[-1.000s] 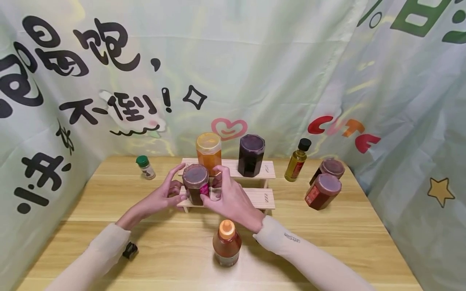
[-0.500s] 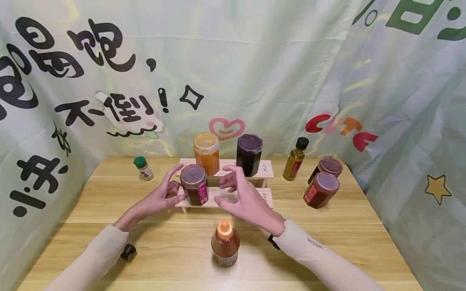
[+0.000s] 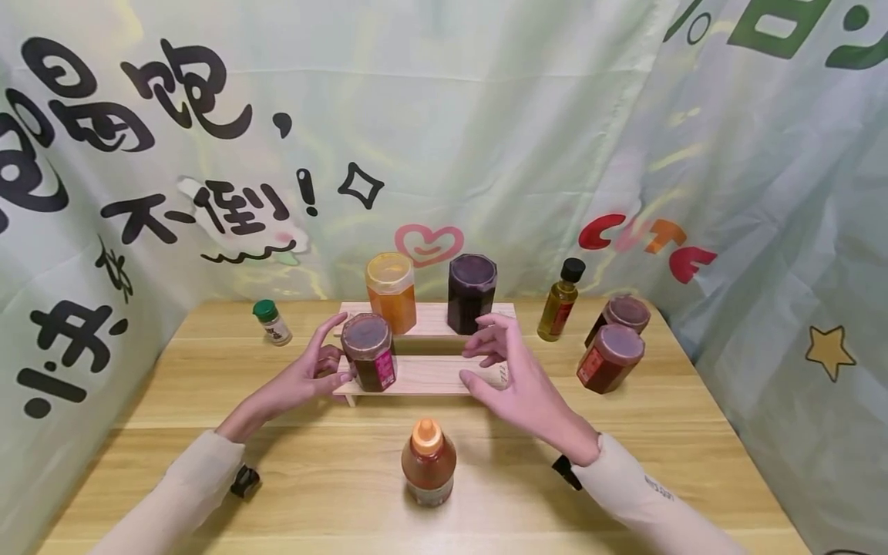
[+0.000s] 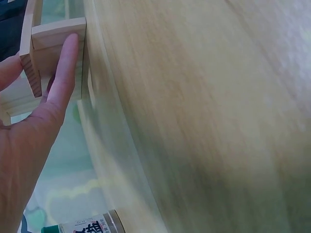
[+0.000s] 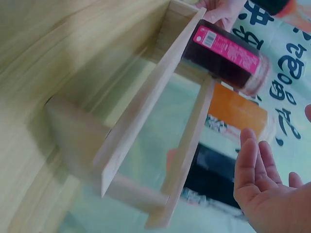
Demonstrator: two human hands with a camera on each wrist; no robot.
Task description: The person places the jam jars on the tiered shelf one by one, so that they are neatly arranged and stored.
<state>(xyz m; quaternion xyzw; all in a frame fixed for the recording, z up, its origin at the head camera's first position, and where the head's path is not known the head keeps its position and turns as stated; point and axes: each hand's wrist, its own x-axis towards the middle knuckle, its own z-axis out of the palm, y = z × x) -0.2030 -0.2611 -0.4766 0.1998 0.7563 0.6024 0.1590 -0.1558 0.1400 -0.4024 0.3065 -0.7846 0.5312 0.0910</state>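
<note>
A dark jar with a pink label (image 3: 368, 353) stands upright at the left end of the lower step of a two-tier wooden rack (image 3: 430, 376). My left hand (image 3: 308, 374) is beside this jar, fingers spread; in the left wrist view one straight finger lies along the rack's end piece (image 4: 58, 31). My right hand (image 3: 520, 385) hovers over the right part of the lower step, fingers loosely bent around nothing. On the upper step stand an orange-filled jar (image 3: 391, 297) and a very dark jar (image 3: 472, 293). The right wrist view shows the pink-labelled jar (image 5: 223, 53) beyond my right palm (image 5: 272, 194).
A sauce bottle with an orange cap (image 3: 428, 466) stands in front of the rack. Left of it is a green-capped shaker (image 3: 273, 324). To the right are an oil bottle (image 3: 560, 301) and two dark red jars (image 3: 610, 358). Printed curtains (image 3: 527, 154) enclose the table.
My right hand has let go of the pink-labelled jar and moved to the right. The left hand stays beside the jar, which keeps its place on the step.
</note>
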